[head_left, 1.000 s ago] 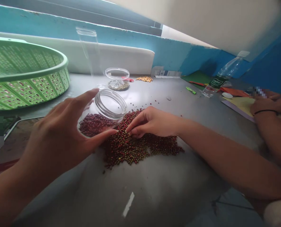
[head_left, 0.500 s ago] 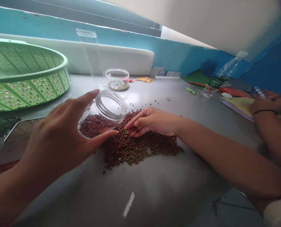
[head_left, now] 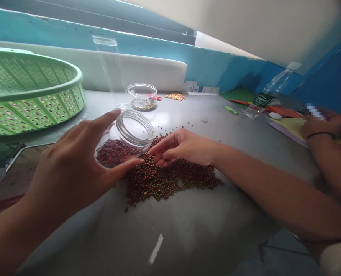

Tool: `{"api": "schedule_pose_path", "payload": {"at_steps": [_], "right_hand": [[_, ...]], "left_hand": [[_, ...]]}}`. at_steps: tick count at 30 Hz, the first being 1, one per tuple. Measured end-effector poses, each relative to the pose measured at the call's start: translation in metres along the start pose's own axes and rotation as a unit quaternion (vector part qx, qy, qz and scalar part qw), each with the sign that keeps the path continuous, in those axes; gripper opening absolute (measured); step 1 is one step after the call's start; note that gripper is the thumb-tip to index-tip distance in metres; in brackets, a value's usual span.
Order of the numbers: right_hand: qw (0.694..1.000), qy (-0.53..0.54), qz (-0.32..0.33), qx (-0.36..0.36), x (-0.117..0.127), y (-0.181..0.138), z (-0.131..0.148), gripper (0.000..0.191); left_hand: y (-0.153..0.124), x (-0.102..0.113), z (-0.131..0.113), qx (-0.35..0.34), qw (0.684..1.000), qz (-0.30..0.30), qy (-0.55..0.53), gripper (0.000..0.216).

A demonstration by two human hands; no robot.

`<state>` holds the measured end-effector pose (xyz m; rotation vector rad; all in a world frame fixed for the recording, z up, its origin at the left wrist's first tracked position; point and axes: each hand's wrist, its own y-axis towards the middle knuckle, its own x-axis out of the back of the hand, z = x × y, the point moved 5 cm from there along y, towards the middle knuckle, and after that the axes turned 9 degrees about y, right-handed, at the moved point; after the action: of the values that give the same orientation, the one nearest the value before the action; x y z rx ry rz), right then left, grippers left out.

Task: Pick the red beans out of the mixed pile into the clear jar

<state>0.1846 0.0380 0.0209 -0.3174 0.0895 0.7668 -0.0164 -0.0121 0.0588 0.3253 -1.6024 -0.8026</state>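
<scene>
My left hand [head_left: 63,165] is wrapped around a clear jar [head_left: 134,128]. The jar tilts, its open mouth facing up and to the right. Dark red beans [head_left: 115,152] lie inside along its lower side. Just right of the jar, my right hand [head_left: 177,147] hovers low over a spread of mixed red and green beans [head_left: 159,184] on the table. Its fingers are loosely bent, with a gap between index finger and thumb. No bean shows in them, though the lower fingertips are partly hidden.
A green basket [head_left: 38,109] stands at left. Behind the jar are a clear round container [head_left: 142,103] with small seeds, a tall clear jar [head_left: 110,69] and yellow kernels [head_left: 174,97]. A water bottle [head_left: 266,97] and another person's hand [head_left: 324,122] are at right.
The fingers of my right hand have loosened, the index finger stretching toward the jar and parting from the thumb. My left hand and the jar stay almost still.
</scene>
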Motion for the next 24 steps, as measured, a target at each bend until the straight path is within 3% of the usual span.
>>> {"api": "schedule_pose_path", "payload": {"at_steps": [16,24], "right_hand": [[0.998,0.052,0.029,0.020,-0.0005,0.0053,-0.0053,0.046],[0.998,0.022,0.052,0.025,-0.0037,0.0035,-0.0020,0.046]], "left_hand": [[-0.0006,0.0013,0.0000,0.002,1.000,0.010,0.002,0.084],[-0.0009,0.0015,-0.0013,0.003,1.000,0.011,0.001,0.083]]}}
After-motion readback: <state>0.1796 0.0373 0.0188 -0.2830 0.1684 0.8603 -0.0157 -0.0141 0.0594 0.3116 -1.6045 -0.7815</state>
